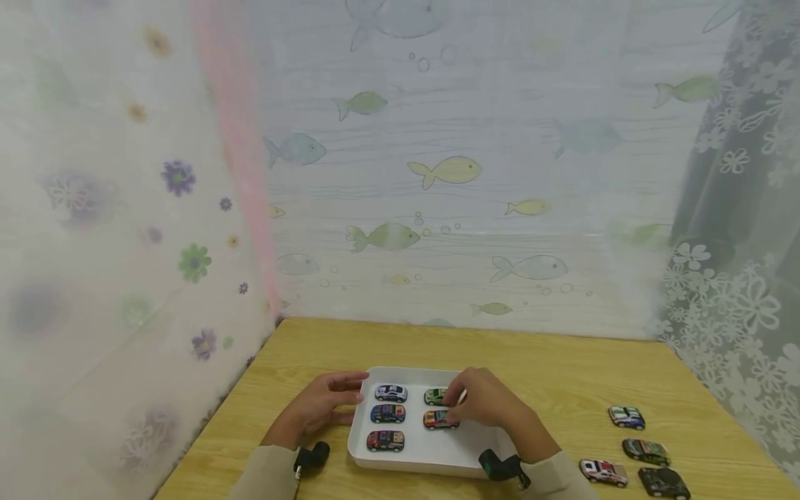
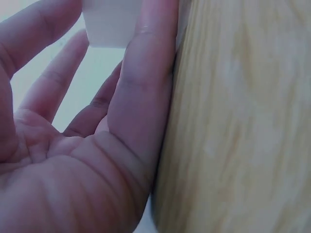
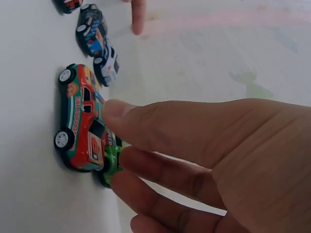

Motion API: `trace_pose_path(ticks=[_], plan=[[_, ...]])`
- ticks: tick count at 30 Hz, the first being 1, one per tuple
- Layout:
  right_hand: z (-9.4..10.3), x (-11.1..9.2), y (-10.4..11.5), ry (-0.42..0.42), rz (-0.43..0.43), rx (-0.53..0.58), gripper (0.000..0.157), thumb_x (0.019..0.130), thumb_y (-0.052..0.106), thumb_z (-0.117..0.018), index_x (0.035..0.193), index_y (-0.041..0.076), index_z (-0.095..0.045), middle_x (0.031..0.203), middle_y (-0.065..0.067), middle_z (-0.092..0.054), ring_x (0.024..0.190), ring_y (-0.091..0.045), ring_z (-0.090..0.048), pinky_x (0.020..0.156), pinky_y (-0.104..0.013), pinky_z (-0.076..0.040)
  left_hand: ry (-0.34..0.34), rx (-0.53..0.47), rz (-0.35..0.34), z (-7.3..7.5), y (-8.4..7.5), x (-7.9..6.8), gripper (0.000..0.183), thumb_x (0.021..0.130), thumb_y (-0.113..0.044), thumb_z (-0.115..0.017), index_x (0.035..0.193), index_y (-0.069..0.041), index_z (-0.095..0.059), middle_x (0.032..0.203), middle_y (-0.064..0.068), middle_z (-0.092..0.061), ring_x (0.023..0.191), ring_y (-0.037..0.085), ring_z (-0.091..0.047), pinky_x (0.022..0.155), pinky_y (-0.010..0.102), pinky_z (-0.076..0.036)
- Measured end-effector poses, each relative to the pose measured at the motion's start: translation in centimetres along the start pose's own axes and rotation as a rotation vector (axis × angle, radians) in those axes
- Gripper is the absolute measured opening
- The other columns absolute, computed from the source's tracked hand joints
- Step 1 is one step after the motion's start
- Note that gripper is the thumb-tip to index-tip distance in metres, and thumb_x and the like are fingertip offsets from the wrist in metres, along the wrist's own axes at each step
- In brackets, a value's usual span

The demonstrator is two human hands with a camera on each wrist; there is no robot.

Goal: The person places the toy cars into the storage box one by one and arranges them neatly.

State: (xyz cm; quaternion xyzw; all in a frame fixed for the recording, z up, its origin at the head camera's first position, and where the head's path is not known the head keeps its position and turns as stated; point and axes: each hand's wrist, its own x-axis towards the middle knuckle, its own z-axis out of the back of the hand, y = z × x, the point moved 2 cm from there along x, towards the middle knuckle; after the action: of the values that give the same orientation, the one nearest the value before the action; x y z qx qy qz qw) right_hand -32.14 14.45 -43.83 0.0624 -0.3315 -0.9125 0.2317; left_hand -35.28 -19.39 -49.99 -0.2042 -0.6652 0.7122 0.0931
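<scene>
In the head view, my left hand (image 1: 321, 404) stands at the left wall of a white tray (image 1: 431, 464), fingers extended toward its rim. The left wrist view shows this left hand (image 2: 92, 141) with its edge along the wooden tabletop. My right hand (image 1: 490, 399) is over the tray, thumb and fingertips at a red toy car (image 1: 434, 419) and a green toy car (image 1: 434, 395) behind it. Close up, the right hand (image 3: 209, 145) has its thumb tip by the red car's roof and its fingers, spaced from the thumb, partly covering the green car (image 3: 112, 154).
Along the tray's left side sit a white toy car (image 1: 390, 393), a blue one (image 1: 387, 414) and a dark red one (image 1: 385, 440). Several more cars, including a black one (image 1: 664, 482), lie on the table (image 1: 537, 361) at right. A fish-printed curtain (image 1: 475, 229) hangs behind.
</scene>
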Motion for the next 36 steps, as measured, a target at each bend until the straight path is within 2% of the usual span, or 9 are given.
trace_pose_path(ticks=[5, 11, 16, 20, 24, 30, 36], plan=[[0.9, -0.5, -0.4, -0.022, 0.038, -0.010, 0.015, 0.082, 0.016, -0.088, 0.096, 0.012, -0.082, 0.092, 0.002, -0.077, 0.082, -0.013, -0.068, 0.067, -0.029, -0.058, 0.001, 0.104, -0.019, 0.0, -0.3, -0.1, 0.065, 0.099, -0.014, -0.071, 0.158, -0.015, -0.045, 0.148, 0.024, -0.054, 0.119, 0.029, -0.066, 0.086, 0.046, -0.064], [2.7, -1.7, -1.1, -0.037, 0.071, -0.044, 0.016, 0.087, 0.021, -0.084, 0.101, 0.013, -0.081, 0.095, 0.004, -0.076, 0.084, -0.015, -0.070, 0.068, -0.026, -0.058, -0.019, 0.286, -0.043, 0.1, -1.1, -0.4, 0.066, 0.098, -0.019, -0.070, 0.159, -0.017, -0.042, 0.137, 0.022, -0.062, 0.088, 0.026, -0.071, 0.070, 0.039, -0.064], [3.8, -3.5, -2.3, -0.079, 0.088, -0.070, 0.015, 0.089, 0.022, -0.082, 0.101, 0.014, -0.081, 0.094, 0.009, -0.074, 0.079, -0.006, -0.066, 0.066, -0.022, -0.056, -0.020, 0.297, -0.045, 0.0, -1.2, -0.4, 0.065, 0.099, -0.020, -0.069, 0.158, -0.016, -0.044, 0.136, 0.024, -0.062, 0.074, 0.024, -0.071, 0.067, 0.040, -0.065], [4.7, -5.2, -3.5, -0.147, 0.102, -0.074, 0.010, 0.091, 0.021, -0.081, 0.099, 0.015, -0.080, 0.092, 0.012, -0.073, 0.077, -0.001, -0.065, 0.064, -0.021, -0.056, -0.036, 0.299, -0.052, -0.2, -1.3, -0.3, 0.062, 0.099, -0.020, -0.070, 0.156, -0.015, -0.046, 0.135, 0.023, -0.063, 0.072, 0.024, -0.071, 0.066, 0.039, -0.065], [5.6, -6.8, -4.9, -0.200, 0.106, -0.080, 0.007, 0.093, 0.021, -0.079, 0.099, 0.018, -0.080, 0.094, 0.011, -0.074, 0.077, -0.002, -0.066, 0.063, -0.021, -0.056, -0.054, 0.313, -0.062, -0.4, -1.4, -0.3, 0.060, 0.099, -0.019, -0.069, 0.155, -0.015, -0.048, 0.133, 0.022, -0.064, 0.072, 0.024, -0.071, 0.066, 0.039, -0.065], [7.0, -9.3, -6.6, -0.203, 0.039, -0.107, 0.011, 0.095, 0.030, -0.077, 0.100, 0.020, -0.080, 0.097, 0.013, -0.073, 0.080, -0.001, -0.067, 0.068, -0.023, -0.057, -0.090, 0.330, -0.065, -0.3, -1.2, 0.1, 0.058, 0.098, -0.020, -0.071, 0.153, -0.015, -0.052, 0.130, 0.022, -0.067, 0.076, 0.025, -0.073, 0.068, 0.040, -0.065], [8.6, -12.0, -8.2, -0.194, 0.002, -0.145, 0.016, 0.095, 0.036, -0.075, 0.101, 0.021, -0.079, 0.096, 0.016, -0.072, 0.081, 0.002, -0.065, 0.068, -0.024, -0.056, -0.125, 0.316, -0.050, -0.5, -1.0, 0.4, 0.059, 0.095, -0.020, -0.074, 0.150, -0.013, -0.055, 0.129, 0.023, -0.069, 0.090, 0.026, -0.075, 0.075, 0.042, -0.065]])
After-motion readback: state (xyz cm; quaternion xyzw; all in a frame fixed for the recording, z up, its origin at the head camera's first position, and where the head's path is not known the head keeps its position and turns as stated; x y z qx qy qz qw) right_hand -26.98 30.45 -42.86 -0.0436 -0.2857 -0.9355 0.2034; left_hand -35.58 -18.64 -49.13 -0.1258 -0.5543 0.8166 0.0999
